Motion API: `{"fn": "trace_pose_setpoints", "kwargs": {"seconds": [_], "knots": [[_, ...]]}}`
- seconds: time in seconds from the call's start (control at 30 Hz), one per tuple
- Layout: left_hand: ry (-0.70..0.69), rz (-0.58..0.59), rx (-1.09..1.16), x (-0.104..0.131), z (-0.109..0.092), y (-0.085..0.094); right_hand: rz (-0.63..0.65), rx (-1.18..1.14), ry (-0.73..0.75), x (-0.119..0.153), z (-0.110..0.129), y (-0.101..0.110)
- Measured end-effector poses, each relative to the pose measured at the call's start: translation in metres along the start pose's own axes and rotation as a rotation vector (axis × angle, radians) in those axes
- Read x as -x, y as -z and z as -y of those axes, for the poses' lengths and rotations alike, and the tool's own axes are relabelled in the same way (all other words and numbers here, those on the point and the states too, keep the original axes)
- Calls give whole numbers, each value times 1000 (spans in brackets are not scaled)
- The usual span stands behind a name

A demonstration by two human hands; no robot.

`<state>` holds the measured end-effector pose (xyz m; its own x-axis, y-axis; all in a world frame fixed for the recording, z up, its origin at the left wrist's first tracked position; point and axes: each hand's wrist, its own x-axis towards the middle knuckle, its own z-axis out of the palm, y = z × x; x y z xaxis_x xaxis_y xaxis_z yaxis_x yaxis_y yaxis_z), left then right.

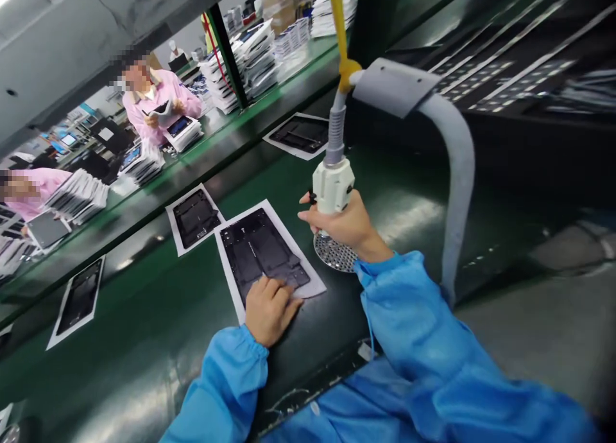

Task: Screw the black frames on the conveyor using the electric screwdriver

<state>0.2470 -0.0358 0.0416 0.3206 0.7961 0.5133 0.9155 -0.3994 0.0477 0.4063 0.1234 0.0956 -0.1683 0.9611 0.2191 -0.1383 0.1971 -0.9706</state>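
Observation:
My left hand [269, 309] is at the near edge of a black tablet-sized housing panel [255, 247]. Its fingers curl over the panel and its thumb lies along that edge; the fingertips are partly hidden. Under the panel is a white sheet [315, 284], showing as a border all round. To the right, my right hand [349, 223] is closed around a white handheld tool [333, 183], which hangs upright from a ribbed grey hose [335, 131]. A round perforated metal disc [334, 253] shows below this hand, close beside the sheet's right side.
More black panels on white sheets lie along the green belt [139, 321], one [195, 218] near mine. A curved grey pipe [457, 167] rises at the right, with a yellow tie [349, 70] at its end. Across the belt, co-workers in pink [156, 99] sit among stacked white parts [79, 196].

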Motion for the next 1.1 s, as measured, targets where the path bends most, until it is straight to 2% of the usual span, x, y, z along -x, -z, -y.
{"fn": "trace_pose_setpoints", "kwargs": {"seconds": [0.07, 0.13, 0.33, 0.5, 0.87, 1.1], "knots": [[60, 63, 66, 6, 2, -1, -27, -19, 16, -2, -5, 5], [89, 74, 106, 12, 6, 0, -45, -34, 25, -3, -8, 9], [61, 72, 223, 21, 20, -6, -88, -41, 58, 0, -19, 10], [50, 104, 301, 24, 26, -8, -57, 6, 50, 0, -22, 6], [23, 113, 310, 24, 30, -8, -6, 18, -21, 0, -24, 4], [76, 82, 271, 24, 29, -10, -2, 18, -50, 0, -23, 2]]}}
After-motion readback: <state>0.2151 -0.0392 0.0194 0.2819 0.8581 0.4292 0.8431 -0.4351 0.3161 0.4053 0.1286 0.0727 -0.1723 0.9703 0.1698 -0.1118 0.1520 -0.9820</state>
